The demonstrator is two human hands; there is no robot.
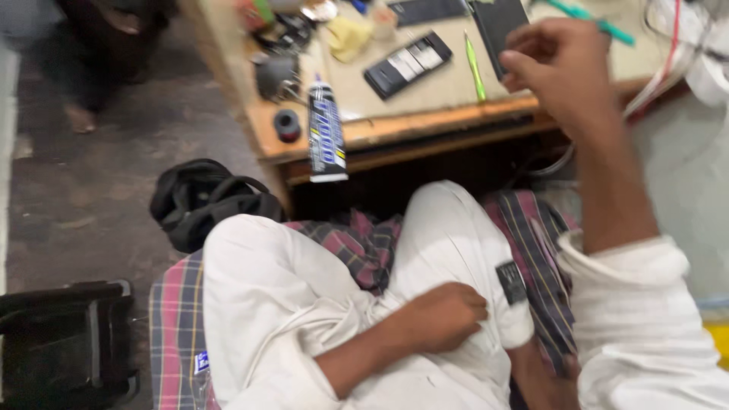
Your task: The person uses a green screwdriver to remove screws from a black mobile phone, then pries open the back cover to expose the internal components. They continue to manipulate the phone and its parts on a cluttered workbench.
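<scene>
My right hand (562,72) is raised over the wooden table (425,125), fingers curled against the near end of a black phone (497,23); it seems to pinch it, though the view is blurred. My left hand (448,315) rests in my lap as a loose fist, pressed into the white cloth (448,228) over my knee. A plaid garment (357,243) lies under the white cloth.
A striped glue tube (326,133) hangs over the table's front edge beside a black tape roll (287,124). An opened dark phone body (406,64), a green pen-like tool (474,68) and a yellow cloth (348,36) lie on the table. A black bag (205,197) sits on the floor; cables (668,61) hang at right.
</scene>
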